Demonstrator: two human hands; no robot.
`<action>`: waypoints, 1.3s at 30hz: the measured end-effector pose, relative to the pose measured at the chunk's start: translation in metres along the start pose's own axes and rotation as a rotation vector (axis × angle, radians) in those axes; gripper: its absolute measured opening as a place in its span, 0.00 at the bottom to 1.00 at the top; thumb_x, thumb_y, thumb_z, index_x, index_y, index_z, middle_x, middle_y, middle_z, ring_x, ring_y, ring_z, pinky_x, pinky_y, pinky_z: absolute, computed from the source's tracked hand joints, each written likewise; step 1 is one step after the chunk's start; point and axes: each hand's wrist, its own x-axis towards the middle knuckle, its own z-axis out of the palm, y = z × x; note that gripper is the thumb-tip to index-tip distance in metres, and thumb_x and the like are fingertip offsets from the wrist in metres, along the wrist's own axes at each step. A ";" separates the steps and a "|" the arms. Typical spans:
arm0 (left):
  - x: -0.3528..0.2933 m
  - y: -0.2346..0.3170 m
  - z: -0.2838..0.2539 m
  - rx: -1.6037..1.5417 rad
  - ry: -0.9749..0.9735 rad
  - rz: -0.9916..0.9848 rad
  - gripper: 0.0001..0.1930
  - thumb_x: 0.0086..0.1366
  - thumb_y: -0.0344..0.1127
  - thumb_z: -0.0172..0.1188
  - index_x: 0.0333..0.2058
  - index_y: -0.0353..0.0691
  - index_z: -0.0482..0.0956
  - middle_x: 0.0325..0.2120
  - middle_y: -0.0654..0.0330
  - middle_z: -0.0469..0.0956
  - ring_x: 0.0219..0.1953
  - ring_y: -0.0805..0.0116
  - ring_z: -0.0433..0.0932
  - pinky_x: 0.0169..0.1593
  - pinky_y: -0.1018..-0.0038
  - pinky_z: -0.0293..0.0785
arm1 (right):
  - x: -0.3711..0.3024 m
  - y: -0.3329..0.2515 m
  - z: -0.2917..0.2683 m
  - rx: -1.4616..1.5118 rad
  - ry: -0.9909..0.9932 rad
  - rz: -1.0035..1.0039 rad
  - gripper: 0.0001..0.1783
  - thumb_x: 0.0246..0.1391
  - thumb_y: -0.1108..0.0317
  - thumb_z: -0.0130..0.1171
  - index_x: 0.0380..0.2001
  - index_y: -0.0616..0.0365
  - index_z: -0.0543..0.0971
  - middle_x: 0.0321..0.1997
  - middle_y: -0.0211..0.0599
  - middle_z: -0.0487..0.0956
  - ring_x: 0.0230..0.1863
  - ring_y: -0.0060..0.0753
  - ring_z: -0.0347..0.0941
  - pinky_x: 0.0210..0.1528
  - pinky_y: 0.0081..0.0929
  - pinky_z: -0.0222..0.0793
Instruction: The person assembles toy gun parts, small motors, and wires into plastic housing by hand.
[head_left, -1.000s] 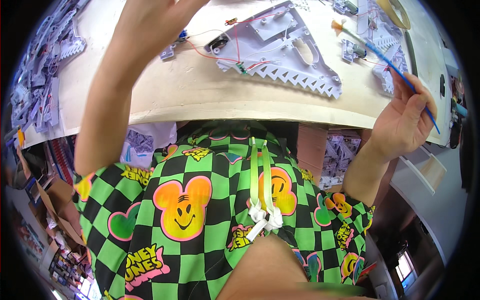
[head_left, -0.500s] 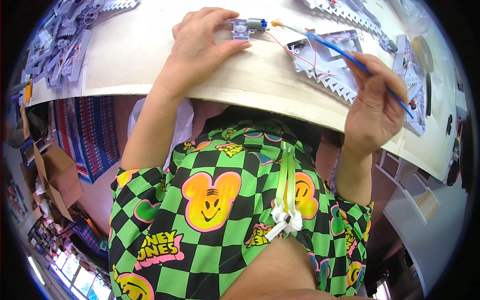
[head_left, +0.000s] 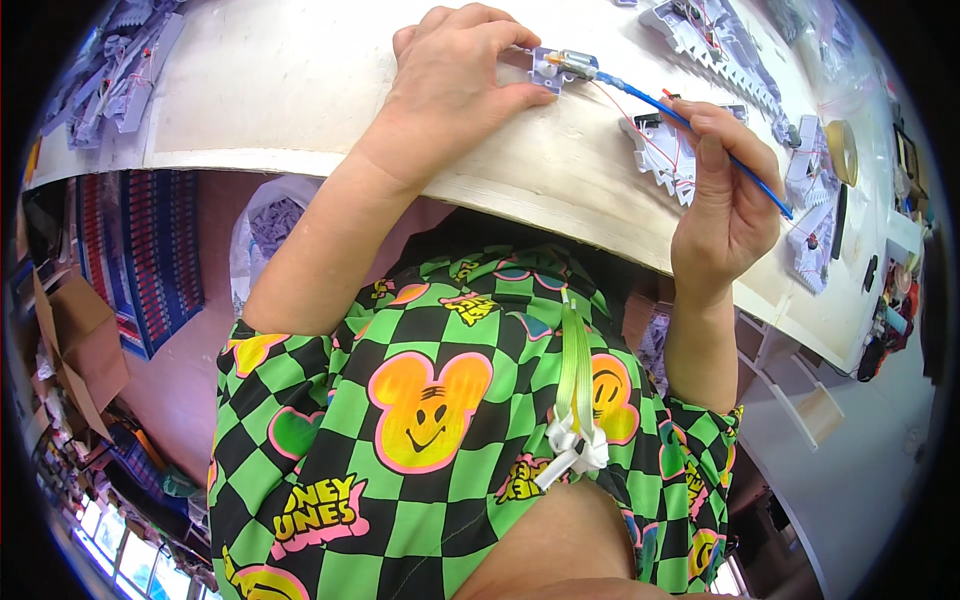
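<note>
Brush (head_left: 645, 98) has moved over the gearbox (head_left: 541, 72), pinched in the left hand (head_left: 450, 90) at the bench (head_left: 300, 110); the right hand (head_left: 728, 190) grips the brush. Slack fingers could let the gearbox slip, straining the wire (head_left: 611, 99).

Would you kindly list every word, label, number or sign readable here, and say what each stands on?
Green-and-black checkered garment: yellow block lettering on pink, partly legible; I won't copy the wording.
Red-and-blue patterned stack under the table: any print is too small to read.
Blue-handled brush and small motor unit: no lettering I can make out.
</note>
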 end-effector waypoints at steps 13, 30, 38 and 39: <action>-0.003 0.004 0.005 0.020 -0.025 -0.027 0.16 0.50 0.40 0.68 0.37 0.41 0.80 0.39 0.59 0.76 0.48 0.61 0.70 0.53 0.63 0.58 | -0.001 0.002 -0.001 -0.183 -0.060 -0.095 0.06 0.56 0.84 0.53 0.36 0.69 0.77 0.37 0.46 0.80 0.40 0.36 0.77 0.43 0.24 0.72; -0.003 0.003 0.011 0.031 -0.022 -0.024 0.17 0.49 0.39 0.69 0.37 0.40 0.80 0.40 0.59 0.75 0.47 0.60 0.70 0.52 0.64 0.59 | 0.000 0.004 0.003 -0.119 0.035 -0.071 0.05 0.57 0.82 0.54 0.36 0.70 0.76 0.38 0.46 0.79 0.36 0.32 0.77 0.41 0.23 0.74; 0.000 0.002 0.013 0.050 -0.036 -0.032 0.17 0.50 0.40 0.68 0.37 0.40 0.80 0.41 0.59 0.75 0.48 0.62 0.69 0.52 0.63 0.58 | 0.004 -0.001 -0.009 -0.127 0.033 0.000 0.07 0.62 0.77 0.50 0.39 0.71 0.73 0.40 0.54 0.78 0.42 0.41 0.77 0.47 0.38 0.77; 0.000 0.002 0.013 0.049 -0.037 -0.034 0.17 0.50 0.40 0.68 0.37 0.40 0.80 0.41 0.59 0.75 0.48 0.62 0.69 0.52 0.63 0.58 | 0.005 0.000 -0.009 -0.109 0.059 -0.016 0.07 0.62 0.77 0.49 0.39 0.72 0.73 0.40 0.55 0.78 0.42 0.42 0.77 0.47 0.40 0.78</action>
